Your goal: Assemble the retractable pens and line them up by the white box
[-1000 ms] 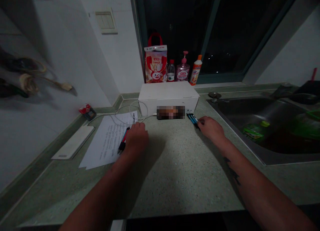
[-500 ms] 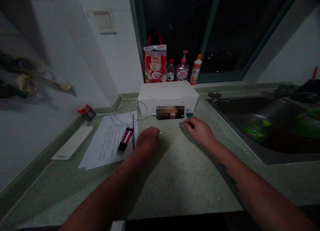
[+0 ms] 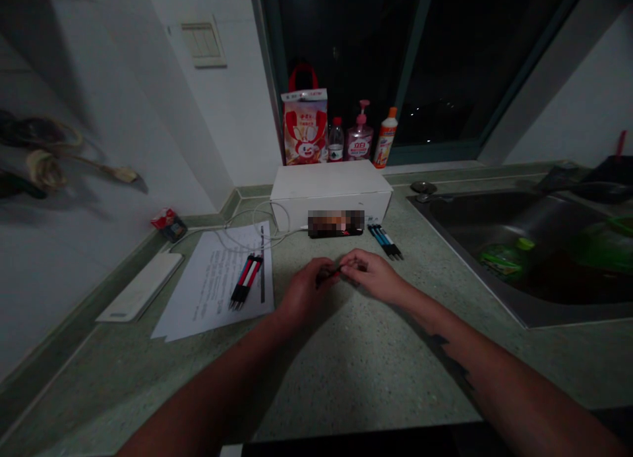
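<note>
Over the middle of the counter, my left hand (image 3: 309,287) is closed around a pen (image 3: 337,272) with dark and red parts, mostly hidden by the fingers. The fingertips of my right hand (image 3: 372,275) pinch its red end. On the printed sheets to the left lies a row of several pens (image 3: 246,282) with red, white and black barrels. Beyond my right hand, blue pens (image 3: 386,241) with black grips lie side by side.
A phone (image 3: 336,223) with a white cable leans on a white box (image 3: 331,183). Paper sheets (image 3: 198,292) and a white flat block (image 3: 141,289) are at left. Bottles (image 3: 359,140) and a red bag (image 3: 305,130) stand behind. The sink (image 3: 494,272) is at right.
My right hand has moved left and nearer, away from the blue pens, to the pen in my left hand. My left hand has shifted slightly right. The blue pens show more fully.
</note>
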`<action>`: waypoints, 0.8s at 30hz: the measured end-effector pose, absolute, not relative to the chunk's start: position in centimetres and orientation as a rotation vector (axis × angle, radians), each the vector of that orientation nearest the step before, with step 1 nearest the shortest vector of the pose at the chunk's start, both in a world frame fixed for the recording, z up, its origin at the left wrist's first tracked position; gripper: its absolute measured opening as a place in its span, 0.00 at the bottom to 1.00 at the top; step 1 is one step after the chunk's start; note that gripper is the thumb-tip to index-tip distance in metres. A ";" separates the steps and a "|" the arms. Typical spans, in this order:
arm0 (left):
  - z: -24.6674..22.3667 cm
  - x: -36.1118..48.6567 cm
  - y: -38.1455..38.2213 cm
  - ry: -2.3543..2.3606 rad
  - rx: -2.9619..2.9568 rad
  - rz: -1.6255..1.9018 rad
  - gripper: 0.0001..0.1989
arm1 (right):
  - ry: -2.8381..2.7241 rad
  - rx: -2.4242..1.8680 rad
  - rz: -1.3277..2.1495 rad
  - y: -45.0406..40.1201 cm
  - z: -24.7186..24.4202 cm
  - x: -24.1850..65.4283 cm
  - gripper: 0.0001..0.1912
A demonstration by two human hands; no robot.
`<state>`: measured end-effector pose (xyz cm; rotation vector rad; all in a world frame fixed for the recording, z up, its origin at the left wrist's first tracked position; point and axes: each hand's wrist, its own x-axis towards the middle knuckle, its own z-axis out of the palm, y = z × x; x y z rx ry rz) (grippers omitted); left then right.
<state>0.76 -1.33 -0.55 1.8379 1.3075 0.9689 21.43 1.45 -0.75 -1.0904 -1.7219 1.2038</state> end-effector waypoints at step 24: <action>-0.2 -0.3 -0.2 1.385 1.762 0.978 0.09 | -1.583 -1.219 1.349 1.5 0.0 22.1 0.16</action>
